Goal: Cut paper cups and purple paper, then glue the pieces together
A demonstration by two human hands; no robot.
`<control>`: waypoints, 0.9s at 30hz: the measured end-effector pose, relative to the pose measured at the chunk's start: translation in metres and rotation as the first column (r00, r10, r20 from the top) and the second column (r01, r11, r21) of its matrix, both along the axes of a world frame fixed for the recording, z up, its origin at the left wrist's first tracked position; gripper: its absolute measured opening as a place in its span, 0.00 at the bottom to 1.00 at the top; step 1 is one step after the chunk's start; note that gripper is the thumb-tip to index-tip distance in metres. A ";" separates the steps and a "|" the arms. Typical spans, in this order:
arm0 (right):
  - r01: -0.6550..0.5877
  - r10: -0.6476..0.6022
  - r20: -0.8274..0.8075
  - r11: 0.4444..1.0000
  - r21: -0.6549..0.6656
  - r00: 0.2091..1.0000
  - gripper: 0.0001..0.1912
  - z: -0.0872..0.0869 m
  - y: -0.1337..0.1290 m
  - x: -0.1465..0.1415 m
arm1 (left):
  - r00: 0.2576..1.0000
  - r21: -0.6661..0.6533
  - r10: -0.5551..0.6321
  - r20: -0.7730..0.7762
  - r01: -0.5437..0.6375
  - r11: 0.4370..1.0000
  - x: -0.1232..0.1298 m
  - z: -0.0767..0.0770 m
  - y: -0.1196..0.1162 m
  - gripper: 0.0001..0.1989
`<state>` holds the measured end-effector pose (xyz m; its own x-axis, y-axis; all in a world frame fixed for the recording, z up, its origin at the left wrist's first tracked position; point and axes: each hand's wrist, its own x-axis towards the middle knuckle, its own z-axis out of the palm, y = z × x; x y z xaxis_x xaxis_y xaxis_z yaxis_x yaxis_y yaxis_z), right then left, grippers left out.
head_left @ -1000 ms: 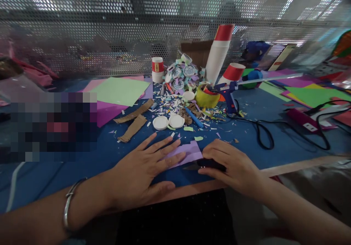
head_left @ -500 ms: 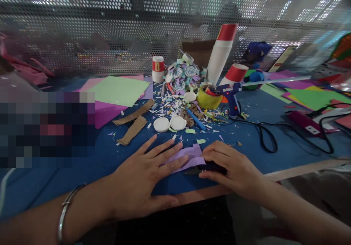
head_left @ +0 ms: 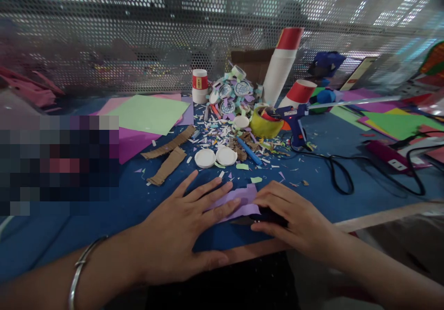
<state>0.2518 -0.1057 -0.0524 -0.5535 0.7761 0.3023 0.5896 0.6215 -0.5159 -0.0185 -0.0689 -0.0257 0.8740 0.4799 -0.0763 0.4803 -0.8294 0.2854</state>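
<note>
A strip of purple paper (head_left: pixel 243 198) with a notched upper edge lies on the blue table near its front edge. My left hand (head_left: pixel 189 217) is spread flat, its fingertips pressing the paper's left part; a silver bangle circles the wrist. At the paper's right end, my right hand (head_left: pixel 291 213) is closed around what look like dark-handled scissors (head_left: pixel 268 215). Their pointed end lies low beside the paper's near edge, and the handles are mostly hidden by the fingers. The right fingertips also touch the paper.
Beyond my hands lie two white lids (head_left: pixel 205 158), cardboard strips (head_left: pixel 168 166), a blue pen (head_left: pixel 249 151) and scattered scraps. A blue glue gun (head_left: pixel 296 125) rests at a yellow tape roll (head_left: pixel 265 123), its cord running right. Stacked paper cups (head_left: pixel 280 69) and coloured sheets (head_left: pixel 149 113) stand behind.
The near edge of the purple paper has curled slightly and now covers more of the scissors' pointed end. Both hands stay nearly in place; the view has shifted a little.
</note>
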 end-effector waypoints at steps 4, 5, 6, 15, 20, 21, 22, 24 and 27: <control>0.011 -0.011 0.021 1.000 -0.025 1.000 0.09 0.000 0.000 0.004 | 1.000 -0.011 -0.002 -0.003 0.002 1.000 -0.001 -0.001 0.000 0.40; 0.009 -0.009 0.019 1.000 -0.025 1.000 0.09 0.000 0.000 0.003 | 1.000 -0.015 -0.002 -0.006 0.002 1.000 -0.001 -0.001 0.001 0.41; 0.001 -0.001 0.012 1.000 -0.020 1.000 0.10 0.001 0.001 0.003 | 1.000 -0.020 -0.002 -0.009 0.002 1.000 -0.001 -0.002 0.001 0.41; -0.067 0.067 -0.046 0.998 0.015 0.997 0.11 0.000 0.009 -0.005 | 1.000 -0.030 0.007 -0.017 -0.008 1.000 0.001 0.000 0.000 0.42; -0.102 0.100 -0.053 0.995 -0.019 0.994 0.13 0.003 0.012 -0.009 | 1.000 -0.020 0.010 0.003 -0.010 1.000 0.001 -0.001 0.000 0.41; -0.105 0.103 -0.052 0.994 -0.022 0.993 0.12 0.004 0.012 -0.009 | 1.000 -0.021 0.008 0.007 -0.008 1.000 0.001 -0.001 0.000 0.42; -0.106 0.105 -0.050 0.994 -0.025 0.993 0.12 0.004 0.013 -0.010 | 1.000 -0.024 0.007 0.008 -0.007 1.000 0.000 -0.001 0.000 0.42; -0.107 0.106 -0.047 0.994 -0.028 0.993 0.12 0.004 0.014 -0.011 | 1.000 -0.028 0.005 0.010 -0.004 1.000 -0.001 -0.001 0.000 0.42; -0.111 0.109 -0.048 0.994 -0.026 0.993 0.13 0.003 0.014 -0.012 | 1.000 -0.028 0.005 0.028 -0.004 1.000 -0.002 -0.002 0.000 0.42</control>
<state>0.2395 -0.0915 -0.0499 -0.6218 0.7199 0.3083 0.4938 0.6659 -0.5592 -0.0201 -0.0694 -0.0274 0.8739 0.4816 -0.0656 0.4754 -0.8189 0.3216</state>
